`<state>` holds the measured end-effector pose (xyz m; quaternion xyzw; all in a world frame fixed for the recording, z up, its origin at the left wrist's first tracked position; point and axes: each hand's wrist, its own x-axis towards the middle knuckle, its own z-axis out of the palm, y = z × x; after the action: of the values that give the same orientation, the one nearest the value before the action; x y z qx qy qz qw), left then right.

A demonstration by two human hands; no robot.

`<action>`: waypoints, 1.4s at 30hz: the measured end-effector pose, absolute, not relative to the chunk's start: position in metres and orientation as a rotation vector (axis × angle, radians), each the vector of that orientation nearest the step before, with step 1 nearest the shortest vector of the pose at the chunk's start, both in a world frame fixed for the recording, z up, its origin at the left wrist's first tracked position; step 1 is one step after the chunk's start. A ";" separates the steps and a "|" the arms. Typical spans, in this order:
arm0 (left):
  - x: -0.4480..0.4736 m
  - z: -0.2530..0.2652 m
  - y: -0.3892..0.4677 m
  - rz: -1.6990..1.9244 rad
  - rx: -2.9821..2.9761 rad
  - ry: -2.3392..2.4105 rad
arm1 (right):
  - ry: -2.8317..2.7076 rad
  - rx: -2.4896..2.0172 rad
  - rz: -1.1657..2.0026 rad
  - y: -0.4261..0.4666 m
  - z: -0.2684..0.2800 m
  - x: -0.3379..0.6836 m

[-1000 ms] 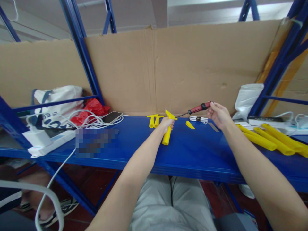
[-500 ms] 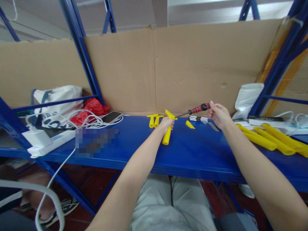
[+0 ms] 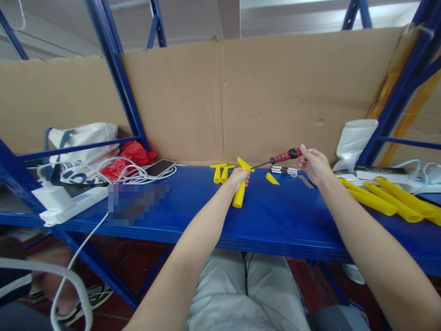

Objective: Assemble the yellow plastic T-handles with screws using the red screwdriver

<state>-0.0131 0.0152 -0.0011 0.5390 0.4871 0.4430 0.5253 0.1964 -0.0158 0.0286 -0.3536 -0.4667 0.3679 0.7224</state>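
Note:
My left hand (image 3: 240, 178) is closed around a yellow T-shaped scraper (image 3: 238, 198), its tube handle pointing down toward me and its head at the top. In my right hand (image 3: 313, 164) is the end of a screwdriver (image 3: 284, 156) with a red and black handle. The screwdriver's shaft runs left to the scraper's head; its tip is too small to make out there. Beneath the screwdriver lie a loose yellow wedge-shaped piece (image 3: 272, 179) and a small stack of white-edged pieces (image 3: 284, 170). A flat grey blade (image 3: 306, 182) rests below my right hand.
Two more yellow T-shaped scrapers (image 3: 217, 174) stand at the back of the blue table (image 3: 193, 207). Several yellow tubes (image 3: 392, 202) lie at right. On the left are a phone (image 3: 160, 168), white cables and a power strip (image 3: 79, 207). A cardboard sheet (image 3: 275, 101) stands behind.

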 end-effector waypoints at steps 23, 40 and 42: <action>-0.008 -0.003 0.015 1.024 1.342 1.153 | -0.783 -0.836 0.609 -0.014 0.028 0.193; -0.007 -0.001 0.011 1.029 1.324 1.201 | -0.999 -1.185 0.923 -0.013 0.019 0.192; -0.007 -0.001 0.010 1.022 1.331 1.210 | -1.058 -1.293 1.003 -0.014 0.018 0.191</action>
<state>-0.0067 0.0102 -0.0006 0.5530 0.5027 0.4246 0.5110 0.1911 -0.0137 0.0179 -0.5491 -0.4491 0.4259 0.5617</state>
